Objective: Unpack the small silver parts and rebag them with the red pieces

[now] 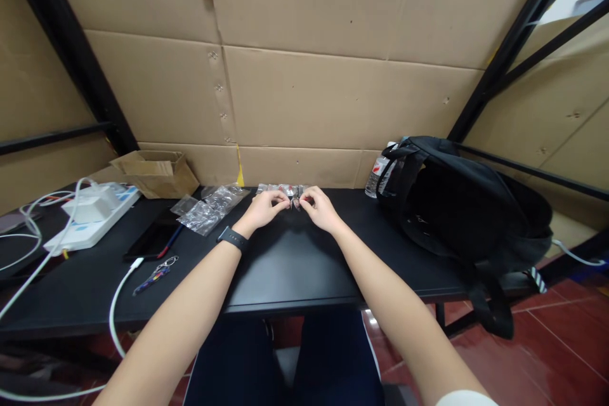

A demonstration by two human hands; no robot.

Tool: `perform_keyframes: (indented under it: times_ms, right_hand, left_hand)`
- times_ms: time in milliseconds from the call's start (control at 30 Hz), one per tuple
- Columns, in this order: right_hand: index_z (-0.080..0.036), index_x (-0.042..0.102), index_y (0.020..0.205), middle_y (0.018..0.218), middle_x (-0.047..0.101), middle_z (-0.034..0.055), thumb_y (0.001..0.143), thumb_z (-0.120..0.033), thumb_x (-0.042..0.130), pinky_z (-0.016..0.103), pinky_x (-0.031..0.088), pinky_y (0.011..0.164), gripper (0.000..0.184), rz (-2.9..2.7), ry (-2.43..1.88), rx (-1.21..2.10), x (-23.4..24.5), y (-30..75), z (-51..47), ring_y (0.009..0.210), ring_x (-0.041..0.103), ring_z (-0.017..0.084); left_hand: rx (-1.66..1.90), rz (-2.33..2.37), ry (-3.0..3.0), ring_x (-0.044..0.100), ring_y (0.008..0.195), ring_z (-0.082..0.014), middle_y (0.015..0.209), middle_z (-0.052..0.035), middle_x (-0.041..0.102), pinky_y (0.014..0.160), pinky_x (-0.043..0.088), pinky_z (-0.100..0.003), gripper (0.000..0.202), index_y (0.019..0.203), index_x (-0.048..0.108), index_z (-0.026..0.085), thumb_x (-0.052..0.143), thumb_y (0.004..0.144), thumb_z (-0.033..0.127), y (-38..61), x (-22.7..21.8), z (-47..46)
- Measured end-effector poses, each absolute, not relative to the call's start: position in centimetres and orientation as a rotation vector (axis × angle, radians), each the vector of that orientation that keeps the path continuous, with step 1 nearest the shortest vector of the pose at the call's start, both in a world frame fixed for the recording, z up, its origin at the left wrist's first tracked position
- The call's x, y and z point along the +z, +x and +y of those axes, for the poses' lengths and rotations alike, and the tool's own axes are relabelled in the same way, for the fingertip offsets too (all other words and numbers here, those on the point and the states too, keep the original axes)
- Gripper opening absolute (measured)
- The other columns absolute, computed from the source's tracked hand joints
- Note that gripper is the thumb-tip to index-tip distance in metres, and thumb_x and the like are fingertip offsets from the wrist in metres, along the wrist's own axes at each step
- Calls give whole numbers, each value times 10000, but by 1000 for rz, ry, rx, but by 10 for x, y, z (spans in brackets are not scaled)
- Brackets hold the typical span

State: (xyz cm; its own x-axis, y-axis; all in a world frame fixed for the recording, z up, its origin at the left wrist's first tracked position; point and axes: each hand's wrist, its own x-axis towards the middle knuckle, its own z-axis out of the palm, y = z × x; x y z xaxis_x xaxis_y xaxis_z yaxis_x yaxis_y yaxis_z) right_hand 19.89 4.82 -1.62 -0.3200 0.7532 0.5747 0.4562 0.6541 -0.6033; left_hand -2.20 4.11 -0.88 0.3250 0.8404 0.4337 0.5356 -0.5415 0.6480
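My left hand (pixel 269 208) and my right hand (pixel 320 206) meet near the back of the black table (pixel 295 266), fingers pinched close together. Between the fingertips is a small, shiny dark-reddish item (pixel 295 202), gripped from both sides; it looks like a little packet, but its kind is too small to make out. Just behind the hands lies a row of small clear packets (pixel 287 189) with some red in them, partly hidden by the fingers. Crumpled clear plastic bags (pixel 209 209) lie to the left of my left hand.
On the left are a brown paper bag (pixel 164 174), a white power strip (pixel 102 219) with cables, a dark tablet-like device (pixel 152 235), a pen (pixel 170 241) and a keyring (pixel 155 278). At right stand a water bottle (pixel 375 177) and a black backpack (pixel 471 203). Cardboard (pixel 304 95) walls the back.
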Motion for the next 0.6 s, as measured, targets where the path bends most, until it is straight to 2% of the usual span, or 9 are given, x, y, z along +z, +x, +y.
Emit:
perform_keyframes:
  times_ms: [167, 267, 333, 467, 600]
  right_hand:
    - [-189, 603, 906, 1107, 669, 71, 901, -336, 611, 286, 576, 721, 147, -1799, -924, 814, -19, 190, 46, 874, 691, 170]
    - [-197, 579, 911, 1073, 681, 60, 880, -381, 652, 274, 603, 663, 201, -1672, -889, 1038, -18, 189, 42, 776, 725, 153]
    - [-212, 586, 991, 1061, 685, 46, 862, -366, 685, 266, 614, 653, 224, -1610, -852, 1150, -18, 189, 40, 736, 733, 140]
    - [-235, 623, 1193, 1099, 687, 50, 858, -258, 694, 251, 628, 681, 343, -1556, -800, 1325, -15, 191, 38, 728, 744, 125]
    - [-192, 676, 1199, 1094, 697, 73, 833, -188, 714, 304, 644, 793, 368, -1480, -810, 1444, -12, 192, 35, 768, 747, 141]
  left_hand:
    - [1179, 1091, 2094, 716, 920, -222, 947, -58, 774, 943, 521, -353, 276, 856, 724, 193, 640, 883, 455, -13, -15, 43]
    - [1213, 1081, 2036, 720, 918, -225, 960, -69, 771, 928, 532, -358, 263, 871, 719, 181, 656, 872, 436, -9, -19, 44]
    - [1209, 1085, 2024, 723, 918, -225, 957, -66, 771, 928, 533, -359, 252, 875, 719, 182, 658, 871, 427, -8, -20, 44]
    - [1189, 1114, 2038, 726, 917, -223, 967, -60, 776, 931, 530, -359, 243, 873, 724, 190, 643, 879, 419, -8, -20, 43]
    - [1169, 1224, 2060, 720, 952, -240, 961, -48, 786, 933, 526, -369, 236, 889, 742, 218, 647, 869, 433, -9, -17, 41]
